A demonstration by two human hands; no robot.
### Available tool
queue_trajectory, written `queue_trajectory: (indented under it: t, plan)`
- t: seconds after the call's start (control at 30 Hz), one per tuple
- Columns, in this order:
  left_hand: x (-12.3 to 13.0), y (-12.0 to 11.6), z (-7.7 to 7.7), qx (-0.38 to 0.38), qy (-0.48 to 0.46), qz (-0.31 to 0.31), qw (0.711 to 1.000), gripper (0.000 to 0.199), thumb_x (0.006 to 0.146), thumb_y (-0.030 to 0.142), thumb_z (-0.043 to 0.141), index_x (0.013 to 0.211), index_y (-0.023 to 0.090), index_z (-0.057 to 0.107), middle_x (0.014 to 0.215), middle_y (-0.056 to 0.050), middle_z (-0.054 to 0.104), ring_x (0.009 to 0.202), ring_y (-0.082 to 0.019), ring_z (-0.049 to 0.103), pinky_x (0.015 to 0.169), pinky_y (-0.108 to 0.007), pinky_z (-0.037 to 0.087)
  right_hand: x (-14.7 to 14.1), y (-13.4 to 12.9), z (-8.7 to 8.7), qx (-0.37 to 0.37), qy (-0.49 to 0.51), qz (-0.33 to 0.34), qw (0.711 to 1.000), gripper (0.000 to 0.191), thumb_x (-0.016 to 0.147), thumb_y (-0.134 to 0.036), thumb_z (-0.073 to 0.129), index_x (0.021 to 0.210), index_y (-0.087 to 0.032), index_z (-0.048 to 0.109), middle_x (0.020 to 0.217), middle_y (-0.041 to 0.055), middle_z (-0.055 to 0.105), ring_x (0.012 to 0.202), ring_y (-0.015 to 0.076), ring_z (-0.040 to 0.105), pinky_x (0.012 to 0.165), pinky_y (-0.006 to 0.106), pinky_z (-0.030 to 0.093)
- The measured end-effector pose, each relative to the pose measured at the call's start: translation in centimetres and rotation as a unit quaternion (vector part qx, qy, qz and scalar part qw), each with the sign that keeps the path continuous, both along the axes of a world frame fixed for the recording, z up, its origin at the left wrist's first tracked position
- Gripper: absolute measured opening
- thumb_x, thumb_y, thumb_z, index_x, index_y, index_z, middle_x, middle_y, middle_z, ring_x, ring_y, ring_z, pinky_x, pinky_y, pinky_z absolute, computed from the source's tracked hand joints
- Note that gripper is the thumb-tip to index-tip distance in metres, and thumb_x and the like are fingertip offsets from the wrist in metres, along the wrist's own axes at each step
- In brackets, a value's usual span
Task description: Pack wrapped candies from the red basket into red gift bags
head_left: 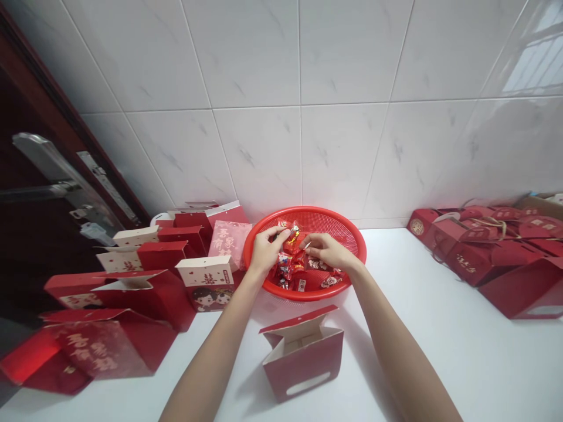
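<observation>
At frame centre, both hands reach into a red basket (359, 246): the left hand (269, 249) pinches a wrapped sweet (292, 235); the right's (328, 251) grip is unclear. Left box (206, 275) reads "囍".

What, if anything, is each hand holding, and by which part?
The left hand pinches a wrapped sweet by its left edge; whether the right hand holds one cannot be told.

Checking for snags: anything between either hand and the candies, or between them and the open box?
Nothing visible blocks the left hand or right hand. Between candies and box stand the basket's near rim and the box's raised far flap.
</observation>
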State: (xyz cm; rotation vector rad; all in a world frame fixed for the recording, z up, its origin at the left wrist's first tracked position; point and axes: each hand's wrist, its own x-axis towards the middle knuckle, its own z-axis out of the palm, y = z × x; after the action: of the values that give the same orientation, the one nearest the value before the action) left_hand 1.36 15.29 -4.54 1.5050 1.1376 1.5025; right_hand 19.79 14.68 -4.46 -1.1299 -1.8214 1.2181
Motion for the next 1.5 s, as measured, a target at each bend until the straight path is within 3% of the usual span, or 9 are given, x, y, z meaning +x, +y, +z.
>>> queue_trajectory:
  t: [0.23, 0.37, 0.47, 0.63, 0.8, 1.0, 1.2, 1.5]
  plan:
    - [0.05, -0.14, 0.08, -0.003, -0.004, -0.007, 1.0, 0.03, 0.07, 0.044, 0.073, 0.08, 0.016, 0.076, 0.082, -0.004, 0.075, 0.084, -0.022, 0.066, 0.082, -0.032, 0.05, 0.08, -0.09, 0.17, -0.031, 0.026, -0.074, 0.996, 0.008, 0.083, -0.015, 0.056, 0.088, -0.015, 0.063, 0.062, -0.0011, 0.062, 0.046, 0.0073, 0.044, 0.046, 0.02, 0.034]
    - [0.07, -0.08, 0.0, -0.01, -0.002, -0.01, 1.0, 0.03, 0.07, 0.044, 0.074, 0.081, 0.017, 0.077, 0.084, -0.005, 0.076, 0.084, -0.022, 0.067, 0.082, -0.033, 0.051, 0.16, 0.07, 0.3, -0.018, 0.1, -0.143, 0.984, 0.01, 0.08, -0.023, 0.059, 0.088, -0.018, 0.061, 0.065, -0.0017, 0.062, 0.045, 0.0072, 0.042, 0.043, 0.021, 0.032]
    - [0.07, 0.1, -0.23, -0.016, 0.012, -0.006, 1.0, 0.031, 0.067, 0.046, 0.074, 0.078, 0.017, 0.077, 0.078, -0.005, 0.075, 0.077, -0.021, 0.065, 0.075, -0.032, 0.051, 0.15, 0.08, 0.5, -0.019, 0.163, -0.19, 0.968, 0.014, 0.077, -0.03, 0.064, 0.085, -0.02, 0.06, 0.062, -0.0038, 0.056, 0.046, 0.0086, 0.044, 0.043, 0.022, 0.035]
    - [0.07, 0.22, -0.56, -0.011, 0.049, -0.013, 0.999, 0.032, 0.068, 0.048, 0.073, 0.075, 0.017, 0.076, 0.069, -0.003, 0.071, 0.065, -0.018, 0.06, 0.064, -0.03, 0.048, 0.31, -0.02, 0.76, -0.017, 0.206, -0.211, 0.955, 0.021, 0.073, -0.035, 0.067, 0.086, -0.02, 0.061, 0.064, -0.0033, 0.057, 0.049, 0.0105, 0.047, 0.047, 0.025, 0.039]
    - [0.14, 0.0, -0.39, 0.007, 0.064, -0.04, 0.997, 0.029, 0.071, 0.045, 0.073, 0.081, 0.018, 0.078, 0.08, -0.006, 0.076, 0.074, -0.021, 0.065, 0.074, -0.033, 0.051, 0.48, 0.08, 0.68, -0.001, 0.213, -0.204, 0.955, 0.029, 0.07, -0.04, 0.07, 0.089, -0.02, 0.063, 0.072, -0.0005, 0.063, 0.058, 0.0131, 0.054, 0.054, 0.026, 0.042]
    - [0.11, -0.16, -0.47, 0.003, 0.098, -0.083, 0.992, 0.029, 0.075, 0.043, 0.072, 0.088, 0.019, 0.079, 0.087, -0.007, 0.077, 0.085, -0.025, 0.068, 0.08, -0.036, 0.053, 0.25, 0.29, 0.23, 0.026, 0.173, -0.205, 0.963, 0.028, 0.072, -0.042, 0.067, 0.089, -0.02, 0.063, 0.07, -0.0011, 0.061, 0.056, 0.0122, 0.051, 0.053, 0.026, 0.04]
    - [0.29, -0.57, -0.42, -0.005, 0.12, -0.158, 0.98, 0.035, 0.075, 0.043, 0.074, 0.1, 0.018, 0.078, 0.103, -0.01, 0.076, 0.088, -0.025, 0.07, 0.075, -0.035, 0.057, 0.13, 0.52, -0.19, 0.064, 0.157, -0.177, 0.97, 0.031, 0.073, -0.047, 0.067, 0.086, -0.018, 0.063, 0.075, 0.0017, 0.064, 0.068, 0.0156, 0.058, 0.062, 0.028, 0.045]
    - [0.2, -0.59, -0.46, 0.017, 0.147, -0.148, 0.978, 0.031, 0.077, 0.038, 0.073, 0.101, 0.019, 0.078, 0.105, -0.01, 0.077, 0.098, -0.028, 0.07, 0.09, -0.041, 0.056, 0.12, 0.06, 0.35, 0.05, 0.129, -0.13, 0.982, 0.033, 0.076, -0.049, 0.068, 0.083, -0.016, 0.064, 0.078, 0.0026, 0.067, 0.068, 0.0139, 0.058, 0.062, 0.026, 0.044]
